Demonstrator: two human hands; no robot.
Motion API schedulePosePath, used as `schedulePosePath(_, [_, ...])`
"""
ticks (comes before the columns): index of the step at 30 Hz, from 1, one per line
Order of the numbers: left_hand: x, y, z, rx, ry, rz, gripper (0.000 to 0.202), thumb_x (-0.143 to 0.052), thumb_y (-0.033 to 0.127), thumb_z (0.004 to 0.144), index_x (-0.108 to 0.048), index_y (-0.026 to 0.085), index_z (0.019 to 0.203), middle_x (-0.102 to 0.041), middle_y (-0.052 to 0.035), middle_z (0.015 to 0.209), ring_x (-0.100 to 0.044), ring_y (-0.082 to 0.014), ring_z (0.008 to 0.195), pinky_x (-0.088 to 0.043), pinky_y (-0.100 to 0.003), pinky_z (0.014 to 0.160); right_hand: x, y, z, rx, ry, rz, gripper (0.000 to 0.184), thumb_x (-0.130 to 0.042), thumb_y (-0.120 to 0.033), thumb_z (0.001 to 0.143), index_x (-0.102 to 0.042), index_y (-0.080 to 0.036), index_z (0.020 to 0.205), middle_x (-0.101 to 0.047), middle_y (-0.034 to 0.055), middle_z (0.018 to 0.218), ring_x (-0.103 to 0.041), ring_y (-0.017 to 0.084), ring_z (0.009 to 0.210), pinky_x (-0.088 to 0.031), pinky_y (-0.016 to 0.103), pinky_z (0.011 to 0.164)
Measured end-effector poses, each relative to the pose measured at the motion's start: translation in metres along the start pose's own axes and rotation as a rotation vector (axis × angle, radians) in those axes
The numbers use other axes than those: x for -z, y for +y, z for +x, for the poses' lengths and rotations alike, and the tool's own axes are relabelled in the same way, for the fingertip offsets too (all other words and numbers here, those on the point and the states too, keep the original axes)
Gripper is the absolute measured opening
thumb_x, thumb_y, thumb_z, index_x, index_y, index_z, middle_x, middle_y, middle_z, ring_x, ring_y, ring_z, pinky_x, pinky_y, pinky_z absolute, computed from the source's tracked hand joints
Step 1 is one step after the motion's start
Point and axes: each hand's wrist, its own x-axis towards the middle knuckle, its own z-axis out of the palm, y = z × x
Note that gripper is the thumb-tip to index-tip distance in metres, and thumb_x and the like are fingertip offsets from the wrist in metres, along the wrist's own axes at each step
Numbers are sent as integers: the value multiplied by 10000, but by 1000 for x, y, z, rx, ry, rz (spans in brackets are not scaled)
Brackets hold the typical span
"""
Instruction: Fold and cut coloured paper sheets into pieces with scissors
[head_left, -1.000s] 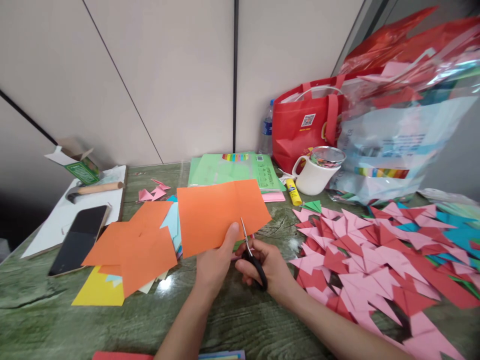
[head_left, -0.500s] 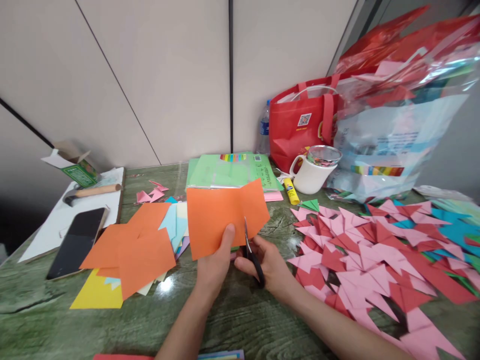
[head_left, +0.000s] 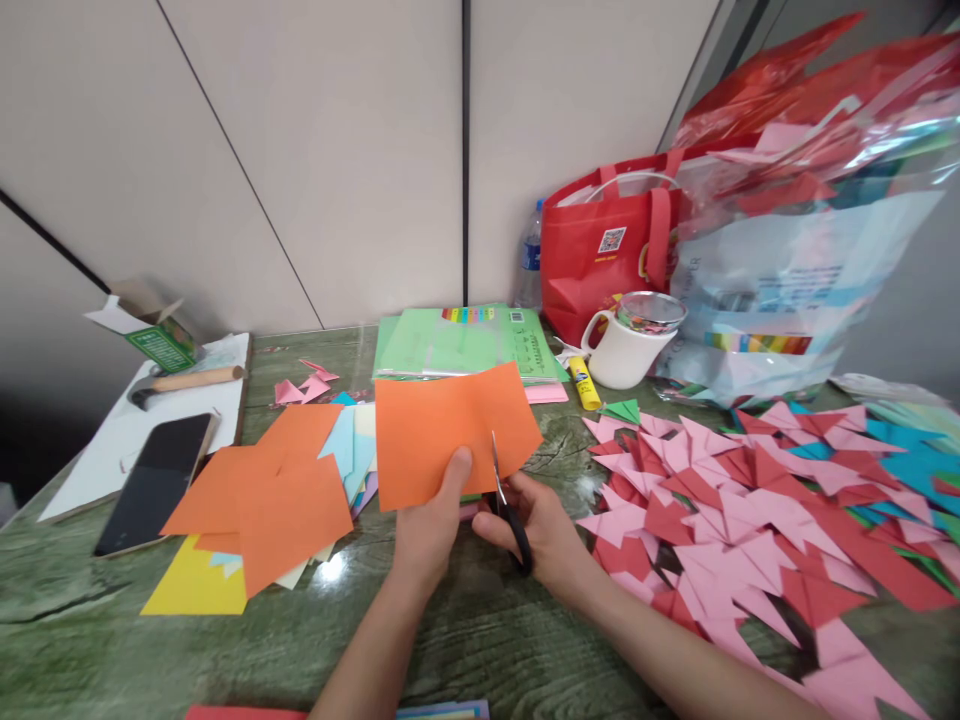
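Note:
An orange sheet of paper (head_left: 431, 430) is raised over the table in front of me. My left hand (head_left: 435, 525) pinches its lower edge, thumb on the near face and the fingers hidden behind. My right hand (head_left: 544, 535) grips black-handled scissors (head_left: 511, 525) by the loops. Their blades point up and lie at a cut in the sheet, whose right part bends a little away from the left part. To the left, loose orange squares (head_left: 292, 515) overlap on a yellow sheet (head_left: 202, 580) and pale blue and cream papers.
Many folded pink and red paper pieces (head_left: 720, 510) spread over the right side. Behind stand a white mug (head_left: 626, 350), a glue stick (head_left: 583, 383), a red bag (head_left: 585, 260) and green paper packs (head_left: 457, 340). A phone (head_left: 157, 480) and a wooden-handled tool (head_left: 199, 380) lie left.
The right part of the orange sheet has come down slightly and lies flatter against the left part. Both hands keep nearly the same place, and the scissors remain at the cut.

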Motion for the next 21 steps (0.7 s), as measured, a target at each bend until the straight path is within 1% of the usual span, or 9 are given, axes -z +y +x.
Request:
schedulePosePath(2, [0,-3,1,12,-9,-41,395,-634,386,646,-594,163,969,-618,-86,1023,-607,-149,832,-463,-287,822,0,-1,0,-6,9,-13,431,-708,-393,593,-532,-144,898,-600,25,704,-524,142,619,-416,254,568])
schedulePosePath(5, [0,-6,3,24,-5,-91,404,-654,381,627,-596,162,961,-598,-93,1076,-579,-165,932,-445,-281,847,-1,-2,0,-19,24,-35,401,-706,-407,583,-531,-148,834,-576,4,662,-495,119,566,-400,233,521])
schedulePosePath(8, [0,-7,3,18,-5,-113,408,-657,374,625,-589,169,972,-576,-93,1120,-550,-173,998,-430,-279,866,-1,-4,-1,-27,28,-36,371,-707,-403,582,-525,-152,786,-547,-18,610,-481,106,532,-404,228,518])
schedulePosePath(14, [1,-5,2,4,10,-88,393,-651,362,634,-590,163,968,-585,-95,1101,-544,-174,1005,-410,-283,888,-1,-2,-1,-34,43,-34,363,-722,-397,562,-515,-162,745,-542,-25,575,-483,109,504,-409,231,500])
schedulePosePath(17, [1,-6,3,4,1,-85,395,-646,370,638,-592,164,970,-594,-92,1076,-551,-173,983,-421,-288,873,-1,-2,0,-45,50,-23,356,-735,-378,548,-513,-161,723,-539,-32,560,-479,101,494,-399,220,489])
schedulePosePath(21, [1,-7,3,-27,-6,-56,400,-632,380,652,-591,165,987,-596,-89,1064,-551,-170,973,-414,-294,881,-2,-2,0,-52,61,-20,347,-737,-363,546,-516,-157,716,-538,-37,546,-475,93,485,-383,208,470])
